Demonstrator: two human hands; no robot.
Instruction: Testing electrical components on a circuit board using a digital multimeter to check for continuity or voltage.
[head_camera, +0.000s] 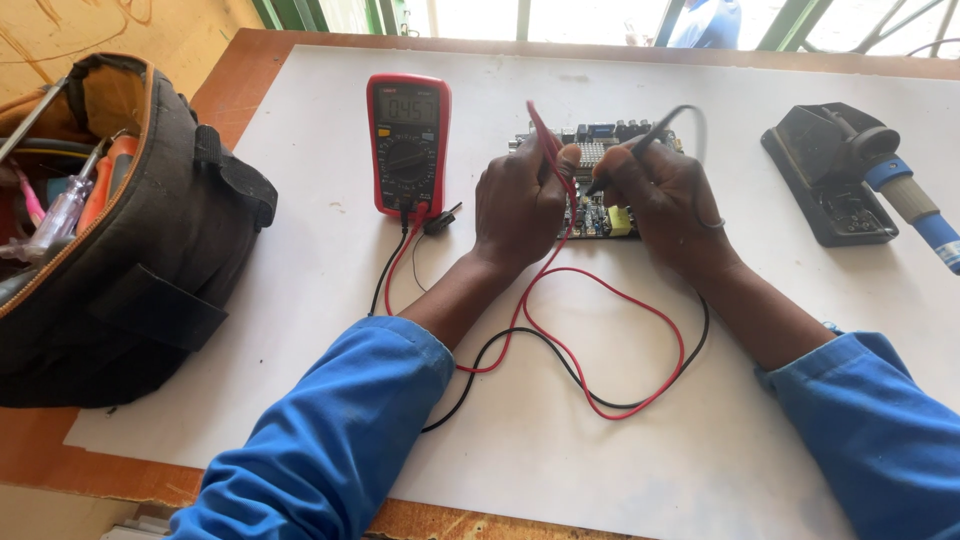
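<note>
- Because both forearms in blue sleeves come up from the bottom of the frame and rest on the surface (600, 470), the hands look steadied for fine work at the centre.
- The red lead (640, 310) and black lead (560, 365) loop slack across the white sheet between the arms, so nothing appears to tug at the probes.
- The left hand (520, 205) has its fingers closed around the red probe (545, 135), held like a pen with its tip down on the circuit board (600, 215).
- The right hand (665, 200) has its fingers pinched on the black probe (645, 145), angled down to the same board, the two tips close together.
- The board lies flat at upper centre, partly hidden by both hands.
- Just left of it the red multimeter (407, 143) lies face up, its screen turned toward the person, probably for reading at a glance.
- An open tool bag (150, 250) with screwdrivers sits at the left edge; a soldering iron on its black stand (835, 175) sits at upper right, well apart.
- The white sheet covers a brown wooden top; bright window bars line the top of the frame.
</note>
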